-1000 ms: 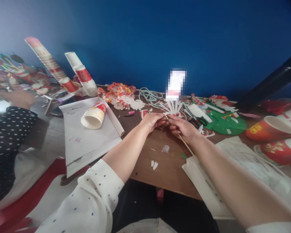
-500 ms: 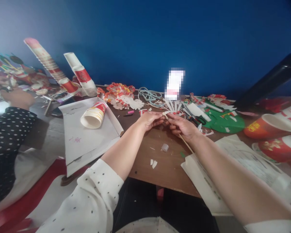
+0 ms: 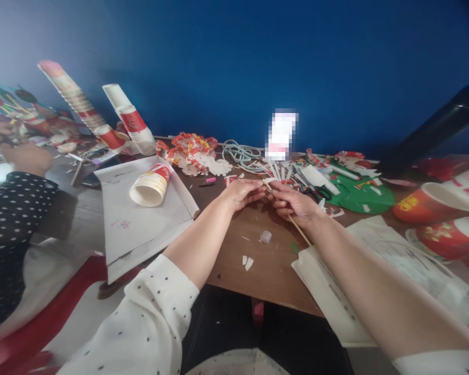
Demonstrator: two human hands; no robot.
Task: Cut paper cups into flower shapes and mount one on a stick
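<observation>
Both my hands meet over the middle of the brown table [image 3: 234,250]. My right hand [image 3: 295,204] is closed on a thin wooden stick [image 3: 299,229], whose lower end slants down toward my forearm. At the stick's upper end, the fingertips of my left hand [image 3: 242,194] pinch together. A small pale piece shows between the fingertips there, too small to name. Just behind my hands lie white paper strips [image 3: 279,171] and a pair of scissors [image 3: 322,194]. A small clear plastic piece [image 3: 265,237] and white paper scraps [image 3: 247,262] lie in front.
Left stands a white box lid [image 3: 140,234] bearing stacked paper cups [image 3: 147,188]. Tall cup stacks [image 3: 133,122] lean behind it. A green disc [image 3: 361,195] with scraps and red paper cups [image 3: 433,203] are right. At far left, another person's hands [image 3: 29,156] are at work.
My hands stay in almost the same place. The pale piece at the stick's upper end looks slightly turned or narrower between my fingertips.
</observation>
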